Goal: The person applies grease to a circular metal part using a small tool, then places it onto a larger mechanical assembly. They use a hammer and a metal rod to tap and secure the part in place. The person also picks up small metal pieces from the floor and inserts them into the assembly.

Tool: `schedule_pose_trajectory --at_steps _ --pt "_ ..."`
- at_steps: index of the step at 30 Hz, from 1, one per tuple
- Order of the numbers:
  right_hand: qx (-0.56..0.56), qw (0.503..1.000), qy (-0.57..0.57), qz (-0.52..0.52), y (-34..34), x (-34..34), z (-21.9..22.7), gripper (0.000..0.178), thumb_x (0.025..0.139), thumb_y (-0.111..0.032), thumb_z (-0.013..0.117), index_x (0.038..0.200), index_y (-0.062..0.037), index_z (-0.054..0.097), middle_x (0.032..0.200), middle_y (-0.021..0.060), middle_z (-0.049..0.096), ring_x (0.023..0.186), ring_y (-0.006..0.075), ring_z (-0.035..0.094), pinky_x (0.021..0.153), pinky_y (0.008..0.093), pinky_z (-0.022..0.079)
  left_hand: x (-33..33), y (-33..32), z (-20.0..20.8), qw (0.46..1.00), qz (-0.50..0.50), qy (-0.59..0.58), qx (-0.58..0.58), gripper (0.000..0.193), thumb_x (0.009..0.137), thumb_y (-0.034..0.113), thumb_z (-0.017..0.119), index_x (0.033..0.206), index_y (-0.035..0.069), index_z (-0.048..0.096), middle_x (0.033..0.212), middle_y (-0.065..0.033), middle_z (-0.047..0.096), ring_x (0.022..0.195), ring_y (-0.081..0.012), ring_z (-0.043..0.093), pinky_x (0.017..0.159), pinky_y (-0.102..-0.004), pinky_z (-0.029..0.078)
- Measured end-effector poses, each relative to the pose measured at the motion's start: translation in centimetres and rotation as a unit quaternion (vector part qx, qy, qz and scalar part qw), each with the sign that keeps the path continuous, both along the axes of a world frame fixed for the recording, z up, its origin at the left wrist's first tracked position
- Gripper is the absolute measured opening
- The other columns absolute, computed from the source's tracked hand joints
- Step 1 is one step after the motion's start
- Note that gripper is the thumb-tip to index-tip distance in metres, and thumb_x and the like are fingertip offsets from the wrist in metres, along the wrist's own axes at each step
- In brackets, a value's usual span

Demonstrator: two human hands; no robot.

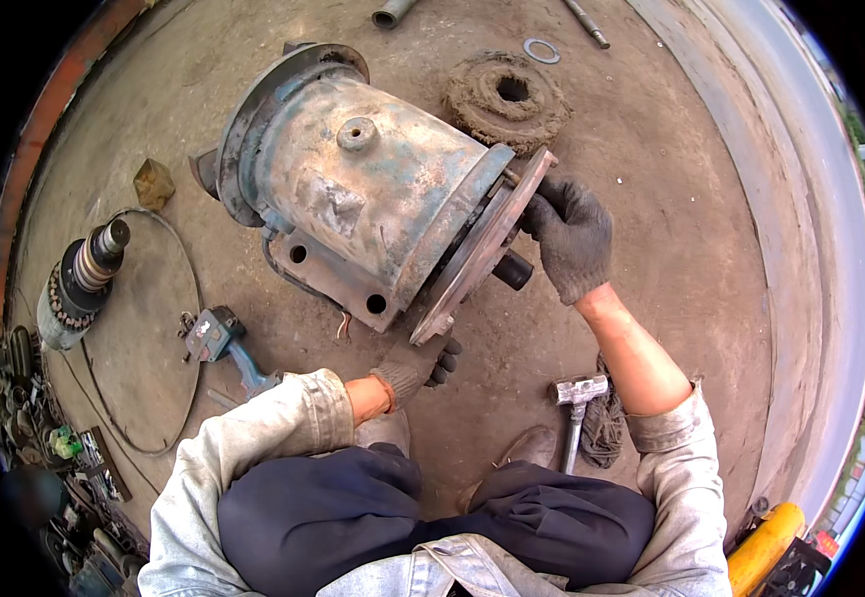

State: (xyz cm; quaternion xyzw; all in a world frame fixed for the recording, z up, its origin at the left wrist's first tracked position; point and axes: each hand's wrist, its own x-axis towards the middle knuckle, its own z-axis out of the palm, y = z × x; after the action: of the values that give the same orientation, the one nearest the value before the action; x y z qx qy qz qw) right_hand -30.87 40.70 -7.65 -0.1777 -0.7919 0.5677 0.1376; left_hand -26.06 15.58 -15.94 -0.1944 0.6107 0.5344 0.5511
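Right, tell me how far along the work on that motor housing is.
Done: a rotor lies apart on the floor, though whether it came out of the blue housing is unclear. In hand: both gloved hands, left and right, grip the round end plate. Left: the plate is not yet clear of the housing; the hammer lies unused.

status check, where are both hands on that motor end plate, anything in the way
Left hand gripping lower edge of end plate; right hand on its upper rim. Motor housing lies on its side. Hammer by right knee, apart.
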Motion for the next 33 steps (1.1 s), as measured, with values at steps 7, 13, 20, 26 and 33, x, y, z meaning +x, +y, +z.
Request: schedule_pose_trajectory --at_steps 7,13,20,26,33 --pt "-0.036 0.999 0.002 -0.008 -0.3 0.4 -0.9 0.026 0.096 -0.015 0.073 0.112 0.0055 0.073 0.093 0.0124 0.078 0.082 0.0154 0.072 0.075 0.0315 0.058 0.2 -0.3 -1.4 1.0 -0.015 0.012 0.005 0.063 0.103 0.065 0.053 0.099 0.004 0.07 0.075 -0.0036 0.065 0.055 -0.0121 0.057 0.052 -0.0297 0.044" --pt "-0.039 0.999 0.03 -0.015 -0.6 0.3 -1.4 0.025 0.097 -0.016 0.073 0.112 0.0049 0.074 0.09 0.0122 0.077 0.077 0.0149 0.071 0.072 0.0314 0.057 0.5 0.1 -1.7 1.0 -0.003 0.018 -0.001 0.073 0.1 0.071 0.052 0.099 0.0 0.067 0.075 -0.0077 0.063 0.055 -0.0149 0.055 0.05 -0.0323 0.041" --pt "-0.001 0.999 -0.031 -0.008 -0.2 -0.1 -0.1 0.022 0.098 -0.016 0.071 0.108 0.0032 0.074 0.085 0.0139 0.076 0.069 0.0152 0.07 0.066 0.0323 0.055 0.7 0.1 -1.2 1.0 0.018 0.007 -0.002 0.069 0.1 0.069 0.055 0.1 0.0 0.068 0.075 -0.0073 0.065 0.055 -0.015 0.056 0.05 -0.0319 0.041" --pt "0.024 1.0 0.001 0.012 -0.2 -0.5 -0.6 0.021 0.101 -0.018 0.067 0.109 0.0012 0.073 0.085 0.0143 0.074 0.075 0.0151 0.069 0.07 0.0341 0.053 0.6 0.7 0.0 0.999 0.037 0.003 -0.016 0.07 0.101 0.068 0.054 0.1 0.0 0.068 0.075 -0.0075 0.065 0.056 -0.0151 0.057 0.051 -0.0311 0.043" --pt "-0.131 0.986 -0.097 0.03 0.5 -0.7 0.7 0.03 0.103 -0.029 0.067 0.107 0.0005 0.071 0.085 0.0045 0.069 0.075 0.0116 0.059 0.069 0.0319 0.05 0.8 0.8 -1.1 0.998 0.058 -0.017 0.004 0.064 0.101 0.066 0.056 0.1 0.002 0.067 0.074 -0.0038 0.063 0.056 -0.0122 0.055 0.053 -0.0297 0.045"
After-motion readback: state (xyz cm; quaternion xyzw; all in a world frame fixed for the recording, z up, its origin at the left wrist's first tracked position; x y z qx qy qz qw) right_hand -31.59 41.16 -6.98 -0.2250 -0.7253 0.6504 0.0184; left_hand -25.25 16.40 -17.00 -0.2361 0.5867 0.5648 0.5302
